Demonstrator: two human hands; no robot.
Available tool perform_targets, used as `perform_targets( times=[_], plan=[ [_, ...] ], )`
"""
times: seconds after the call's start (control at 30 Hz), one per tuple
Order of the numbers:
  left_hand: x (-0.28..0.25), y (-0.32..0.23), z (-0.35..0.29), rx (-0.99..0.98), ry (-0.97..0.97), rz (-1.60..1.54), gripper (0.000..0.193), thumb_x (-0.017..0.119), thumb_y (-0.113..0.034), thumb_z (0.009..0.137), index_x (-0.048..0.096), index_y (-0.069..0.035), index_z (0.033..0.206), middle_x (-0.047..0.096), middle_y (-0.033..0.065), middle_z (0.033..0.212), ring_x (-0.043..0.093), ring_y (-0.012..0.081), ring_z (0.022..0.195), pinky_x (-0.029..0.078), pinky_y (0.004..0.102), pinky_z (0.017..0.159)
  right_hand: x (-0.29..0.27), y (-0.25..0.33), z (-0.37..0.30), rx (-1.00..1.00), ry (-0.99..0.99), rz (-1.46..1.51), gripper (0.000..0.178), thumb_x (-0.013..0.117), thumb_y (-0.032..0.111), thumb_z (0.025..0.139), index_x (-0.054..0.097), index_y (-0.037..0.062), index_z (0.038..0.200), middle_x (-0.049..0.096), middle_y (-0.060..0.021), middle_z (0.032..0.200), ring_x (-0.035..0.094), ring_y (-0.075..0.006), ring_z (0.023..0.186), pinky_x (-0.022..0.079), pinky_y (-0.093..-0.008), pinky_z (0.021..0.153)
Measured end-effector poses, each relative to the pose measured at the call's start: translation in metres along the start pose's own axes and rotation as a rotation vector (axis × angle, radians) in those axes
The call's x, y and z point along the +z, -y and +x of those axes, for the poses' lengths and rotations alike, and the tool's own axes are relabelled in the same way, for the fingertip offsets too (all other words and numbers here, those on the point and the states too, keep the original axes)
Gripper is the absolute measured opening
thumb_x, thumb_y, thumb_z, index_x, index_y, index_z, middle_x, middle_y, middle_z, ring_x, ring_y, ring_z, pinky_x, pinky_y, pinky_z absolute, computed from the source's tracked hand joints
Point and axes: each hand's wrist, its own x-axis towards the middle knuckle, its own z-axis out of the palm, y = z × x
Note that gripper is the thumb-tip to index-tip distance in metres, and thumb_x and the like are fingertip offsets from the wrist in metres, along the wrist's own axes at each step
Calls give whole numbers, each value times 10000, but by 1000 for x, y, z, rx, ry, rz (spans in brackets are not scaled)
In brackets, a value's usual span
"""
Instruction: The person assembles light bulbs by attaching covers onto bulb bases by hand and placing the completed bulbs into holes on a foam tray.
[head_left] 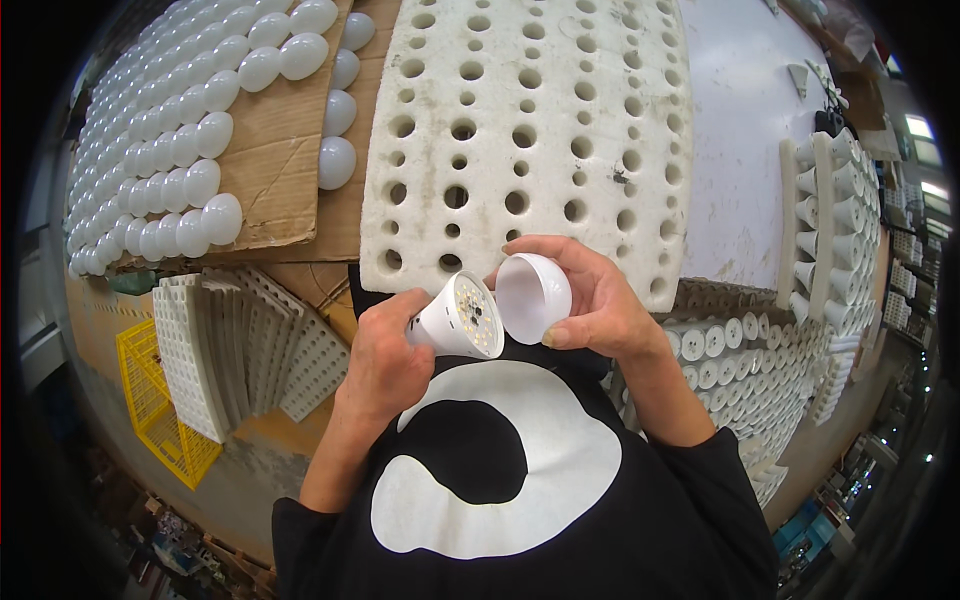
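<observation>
1. Hands: two. The left hand (388, 355) is closed around one white bulb housing (432, 328); the right hand (605, 305) grips one white dome cover (535, 298) between thumb and fingers.
2. Perforated foam board (553, 100), lying flat ahead of the hands: one. Further foam boards (190, 350), stood on edge at left: several, packed too tightly to count.
3. Yellow crate (185, 455), beside those boards: one.
4. White domes (215, 133) on the cardboard sheet (275, 150): dozens, in rows; four more show just past its right edge.
5. Cone-shaped housings (850, 220), racked at far right: many, exact number not readable.
6. Location: housing and cover are held before the chest, at the foam board's near edge.
7. Condition, housing: conical, tilted, wide end exposed; one round circuit board (474, 312) inside bears small yellowish chips and a dark central part.
8. Condition, cover: glossy, hollow, mouth turned toward the housing. Rims close together; contact cannot be determined.
</observation>
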Motion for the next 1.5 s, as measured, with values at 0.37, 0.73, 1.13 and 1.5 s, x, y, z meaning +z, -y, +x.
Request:
perform_targets(
  times=[0.37,0.73,1.13,1.5],
  plan=[
    [2,0,-2,24,23,40,203,517,77,569,521,37,768,520,202,678,527,429,629,443,458,577,7,6,-4,33,30,-64,758,790,42,701,406,-13,1353,556,-130,1224,549,-199,1126,471,-345,957],
    [10,4,-6,123,20,161,159,568,56,561,539,42,716,514,173,650,537,378,558,458,440,519,17,9,-1,112,61,-515,796,797,-6,669,421,-3,1370,568,-115,1217,558,-170,1111,451,-333,981],
    [12,5,-17,177,112,188,214,618,12,533,499,29,711,491,170,669,535,383,585,447,462,513,26,-22,6,247,-6,-68,429,429,317,965,539,-36,1182,615,-131,1054,629,-185,896,522,-328,791],
    [4,-7,-37,336,287,230,189,611,15,485,462,14,601,414,167,646,463,343,503,414,435,452,50,-46,-18,289,-168,-6,390,430,300,923,611,-39,989,639,-123,884,609,-161,783,494,-296,716]
  ],
)
